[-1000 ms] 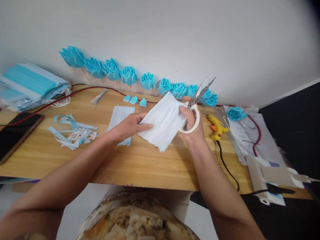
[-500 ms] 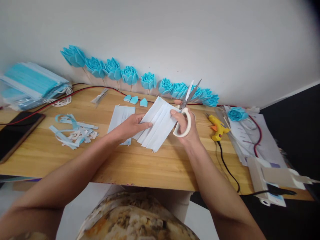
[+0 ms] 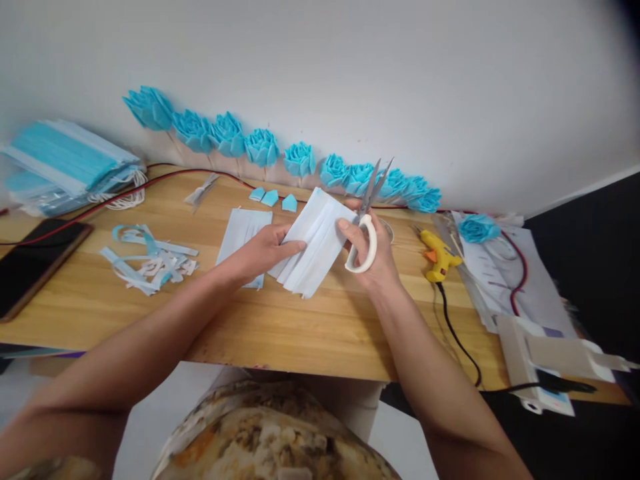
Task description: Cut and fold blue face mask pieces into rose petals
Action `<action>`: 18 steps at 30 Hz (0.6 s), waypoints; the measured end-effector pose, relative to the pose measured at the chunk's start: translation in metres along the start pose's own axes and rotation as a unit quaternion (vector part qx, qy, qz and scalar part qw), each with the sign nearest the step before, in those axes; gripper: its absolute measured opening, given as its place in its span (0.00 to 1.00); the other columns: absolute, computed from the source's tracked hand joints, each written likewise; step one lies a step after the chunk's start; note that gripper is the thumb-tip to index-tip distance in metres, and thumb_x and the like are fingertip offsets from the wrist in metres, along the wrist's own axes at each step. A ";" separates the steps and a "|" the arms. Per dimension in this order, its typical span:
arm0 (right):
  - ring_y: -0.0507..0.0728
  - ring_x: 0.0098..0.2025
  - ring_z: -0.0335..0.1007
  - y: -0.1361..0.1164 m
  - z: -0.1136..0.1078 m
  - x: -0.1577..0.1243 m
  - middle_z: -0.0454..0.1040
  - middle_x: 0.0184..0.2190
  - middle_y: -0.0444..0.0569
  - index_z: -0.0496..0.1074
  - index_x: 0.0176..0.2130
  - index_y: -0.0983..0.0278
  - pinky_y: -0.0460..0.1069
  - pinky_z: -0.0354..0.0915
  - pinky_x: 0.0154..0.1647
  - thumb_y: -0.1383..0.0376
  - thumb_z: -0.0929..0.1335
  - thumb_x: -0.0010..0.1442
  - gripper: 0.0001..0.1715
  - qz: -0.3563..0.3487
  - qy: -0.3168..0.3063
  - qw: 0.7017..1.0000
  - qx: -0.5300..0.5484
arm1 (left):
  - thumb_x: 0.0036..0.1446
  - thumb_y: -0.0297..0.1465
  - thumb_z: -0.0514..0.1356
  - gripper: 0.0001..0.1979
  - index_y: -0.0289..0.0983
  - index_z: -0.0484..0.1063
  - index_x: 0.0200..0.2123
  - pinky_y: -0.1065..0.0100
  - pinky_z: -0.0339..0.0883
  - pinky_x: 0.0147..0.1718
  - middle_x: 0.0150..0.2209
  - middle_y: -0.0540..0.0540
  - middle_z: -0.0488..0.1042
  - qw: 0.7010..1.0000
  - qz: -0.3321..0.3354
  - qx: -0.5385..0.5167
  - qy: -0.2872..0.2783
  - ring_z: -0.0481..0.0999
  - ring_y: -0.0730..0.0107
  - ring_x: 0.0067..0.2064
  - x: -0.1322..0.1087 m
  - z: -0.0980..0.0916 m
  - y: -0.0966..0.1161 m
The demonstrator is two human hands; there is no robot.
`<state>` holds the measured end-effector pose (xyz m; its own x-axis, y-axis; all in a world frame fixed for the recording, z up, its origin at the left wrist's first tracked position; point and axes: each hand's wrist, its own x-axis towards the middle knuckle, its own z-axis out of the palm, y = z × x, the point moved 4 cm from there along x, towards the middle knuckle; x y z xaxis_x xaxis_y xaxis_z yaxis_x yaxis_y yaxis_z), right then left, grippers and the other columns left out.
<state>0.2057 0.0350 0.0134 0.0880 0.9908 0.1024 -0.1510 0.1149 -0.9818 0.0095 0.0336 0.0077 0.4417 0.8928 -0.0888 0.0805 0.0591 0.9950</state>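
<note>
A pale pleated face mask (image 3: 313,250) is held above the table between both hands. My left hand (image 3: 265,252) pinches its left edge, thumb on top. My right hand (image 3: 377,257) has its thumb on the mask's right edge and also carries white-handled scissors (image 3: 361,252), blades pointing up and away, slightly parted. Under my left hand another mask (image 3: 240,233) lies flat, partly covered. Three small blue cut pieces (image 3: 270,198) lie just behind it.
Blue fabric flowers (image 3: 263,147) line the wall. Stacked masks (image 3: 70,160), a phone (image 3: 37,260) and cut strips (image 3: 155,260) lie left. A yellow glue gun (image 3: 437,255), a single flower (image 3: 479,229) and a power strip (image 3: 517,353) are on the right.
The scissor blades have swung a little to the left and moved closer together. Both hands keep their hold on the mask. The view has shifted slightly.
</note>
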 end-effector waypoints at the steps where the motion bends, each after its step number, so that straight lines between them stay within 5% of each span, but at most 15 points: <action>1: 0.55 0.37 0.72 0.001 0.001 0.000 0.73 0.37 0.43 0.73 0.48 0.55 0.50 0.72 0.34 0.50 0.81 0.48 0.32 0.009 -0.007 1.000 0.005 | 0.52 0.45 0.68 0.19 0.37 0.78 0.39 0.67 0.67 0.30 0.35 0.46 0.80 1.000 0.003 -0.006 0.016 0.75 0.65 0.32 0.000 -0.001 0.000; 8: 0.55 0.35 0.75 0.008 0.003 0.000 0.75 0.35 0.42 0.73 0.43 0.57 0.50 0.74 0.33 0.50 0.81 0.46 0.30 0.049 -0.026 0.998 0.027 | 0.52 0.43 0.68 0.21 0.36 0.79 0.44 0.69 0.64 0.27 0.33 0.48 0.79 0.993 0.029 -0.045 0.109 0.72 0.69 0.29 0.002 -0.009 0.000; 18: 0.54 0.33 0.74 0.011 0.008 -0.003 0.74 0.32 0.41 0.73 0.48 0.58 0.51 0.74 0.36 0.53 0.82 0.44 0.34 0.074 -0.043 0.995 0.041 | 0.53 0.41 0.69 0.23 0.37 0.78 0.50 0.66 0.72 0.34 0.43 0.43 0.83 0.983 0.055 -0.130 0.114 0.80 0.63 0.38 0.003 -0.007 0.000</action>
<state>0.1959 0.0340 0.0037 -0.0254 0.9994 -0.0254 -0.2361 -0.0307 -0.9712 0.0043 0.0393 0.0076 0.2203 0.9754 0.0023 -0.1996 0.0428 0.9789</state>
